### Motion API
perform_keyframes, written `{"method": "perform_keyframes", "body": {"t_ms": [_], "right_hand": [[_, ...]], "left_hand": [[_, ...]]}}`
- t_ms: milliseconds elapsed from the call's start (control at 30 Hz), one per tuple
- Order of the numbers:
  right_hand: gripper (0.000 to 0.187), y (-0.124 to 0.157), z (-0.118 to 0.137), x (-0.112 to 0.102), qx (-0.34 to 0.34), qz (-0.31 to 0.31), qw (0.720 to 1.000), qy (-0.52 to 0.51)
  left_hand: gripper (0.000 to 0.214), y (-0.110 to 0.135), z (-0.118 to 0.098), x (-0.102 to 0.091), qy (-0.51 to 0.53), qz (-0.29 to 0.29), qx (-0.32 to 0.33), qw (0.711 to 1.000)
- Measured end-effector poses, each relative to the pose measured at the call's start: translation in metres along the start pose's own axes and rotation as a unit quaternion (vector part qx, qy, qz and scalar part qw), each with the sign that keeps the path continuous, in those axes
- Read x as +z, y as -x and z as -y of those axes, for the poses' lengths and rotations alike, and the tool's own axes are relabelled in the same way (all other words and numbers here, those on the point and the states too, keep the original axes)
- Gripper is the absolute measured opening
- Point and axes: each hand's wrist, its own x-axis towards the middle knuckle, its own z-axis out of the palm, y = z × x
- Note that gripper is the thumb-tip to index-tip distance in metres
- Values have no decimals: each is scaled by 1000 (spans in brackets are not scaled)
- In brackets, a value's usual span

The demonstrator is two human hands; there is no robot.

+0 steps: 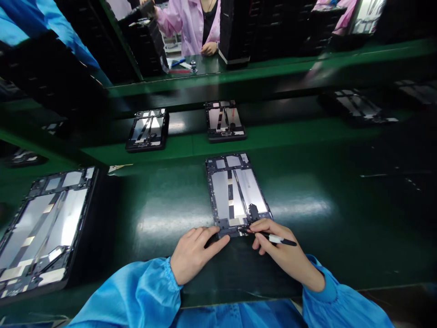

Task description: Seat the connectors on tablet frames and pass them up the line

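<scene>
An opened tablet (221, 191) lies on the green bench in front of me, its silvery inside, dark ribbon cables and black frame showing. My left hand (196, 253) rests at its lower left corner, index finger and thumb apart and touching the edge. In my right hand (278, 241) is a pair of tweezers (287, 241), dark with a white grip, held like a pen. The tweezers' tips reach the small parts along the tablet's bottom edge. A small black flap (253, 211) stands out just above them. Whether the tips pinch anything is too small to tell.
A stack topped by another opened tablet (44, 228) stands at the left. Two more tablets, a left one (147, 130) and a middle one (224, 120), lie on the strip behind. Dark stacked trays (246, 32) line the back shelf. Beyond it is a person in pink (187, 27).
</scene>
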Motion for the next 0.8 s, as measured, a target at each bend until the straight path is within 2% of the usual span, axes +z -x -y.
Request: {"method": "perform_keyframes", "body": {"t_ms": [133, 267, 400, 533, 667, 733, 800], "right_hand": [[15, 0, 5, 8, -28, 42, 999, -19], [14, -2, 15, 12, -76, 69, 995, 17], [15, -4, 23, 12, -83, 103, 991, 38], [18, -1, 17, 11, 15, 93, 995, -14], [37, 4, 7, 14, 116, 18, 987, -109], [43, 6, 4, 17, 139, 22, 982, -128], [42, 6, 3, 20, 145, 53, 981, -115]], "left_hand": [[30, 1, 2, -2, 16, -14, 2, 1000], [29, -1, 2, -1, 26, -21, -8, 999], [28, -2, 2, 0, 28, -28, -1, 999], [29, 5, -2, -3, 50, -24, -14, 998], [27, 18, -14, -6, 89, 15, 53, 995], [27, 21, -19, -5, 80, 45, 75, 993], [29, 22, -21, -4, 66, 61, 75, 993]]}}
